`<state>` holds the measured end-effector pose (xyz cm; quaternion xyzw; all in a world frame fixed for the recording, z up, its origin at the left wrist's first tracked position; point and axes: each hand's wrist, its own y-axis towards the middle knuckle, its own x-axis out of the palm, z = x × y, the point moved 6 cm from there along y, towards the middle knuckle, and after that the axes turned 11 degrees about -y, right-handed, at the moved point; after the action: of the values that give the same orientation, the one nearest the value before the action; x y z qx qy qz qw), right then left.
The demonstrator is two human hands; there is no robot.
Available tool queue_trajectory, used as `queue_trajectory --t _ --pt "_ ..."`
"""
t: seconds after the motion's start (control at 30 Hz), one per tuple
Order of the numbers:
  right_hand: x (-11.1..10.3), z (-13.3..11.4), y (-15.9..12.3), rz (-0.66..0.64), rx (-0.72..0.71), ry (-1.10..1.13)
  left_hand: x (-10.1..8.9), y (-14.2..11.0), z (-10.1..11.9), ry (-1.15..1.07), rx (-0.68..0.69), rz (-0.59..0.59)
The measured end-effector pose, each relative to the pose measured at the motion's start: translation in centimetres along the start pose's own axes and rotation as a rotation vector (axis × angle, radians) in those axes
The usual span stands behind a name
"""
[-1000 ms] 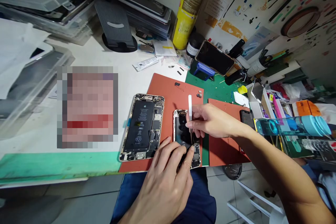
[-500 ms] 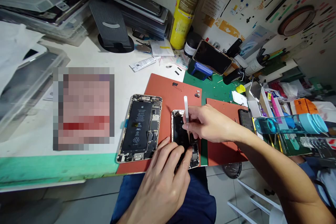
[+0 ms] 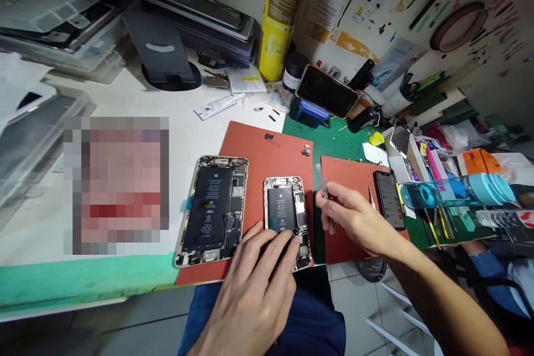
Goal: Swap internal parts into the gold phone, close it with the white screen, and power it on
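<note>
Two opened phones lie on a red mat (image 3: 271, 150): a larger one (image 3: 212, 208) on the left and a smaller one (image 3: 286, 211) beside it, both showing black batteries. My left hand (image 3: 258, 283) rests with its fingers spread on the lower end of the smaller phone. My right hand (image 3: 354, 219) is off to the right of that phone, above a second red mat (image 3: 354, 172), closed on pale tweezers (image 3: 322, 181) that point up and away.
A yellow spray can (image 3: 279, 16), a dark jar (image 3: 294, 69) and a phone on a blue stand (image 3: 327, 92) stand at the back. Another phone (image 3: 389, 199) and a blue bottle (image 3: 454, 192) lie at the right. Clear plastic boxes (image 3: 62, 16) are stacked at the left.
My right hand has lifted the tweezers off the smaller phone and moved right, over the second mat. The left hand stays on the phone's lower end. The view has shifted slightly.
</note>
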<state>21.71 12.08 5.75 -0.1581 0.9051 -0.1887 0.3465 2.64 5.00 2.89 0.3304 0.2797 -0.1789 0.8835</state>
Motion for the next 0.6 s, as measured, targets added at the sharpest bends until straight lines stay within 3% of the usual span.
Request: queue_trajectory --t 0.2,0.6 --pt "1.9 0.8 0.1 0.055 -0.002 -0.119 -0.1 0.5 0.1 0.002 -0.034 0.017" --pt "2.3 0.6 0.1 0.072 -0.016 -0.133 0.2 1.5 0.5 -0.006 -0.135 0.047"
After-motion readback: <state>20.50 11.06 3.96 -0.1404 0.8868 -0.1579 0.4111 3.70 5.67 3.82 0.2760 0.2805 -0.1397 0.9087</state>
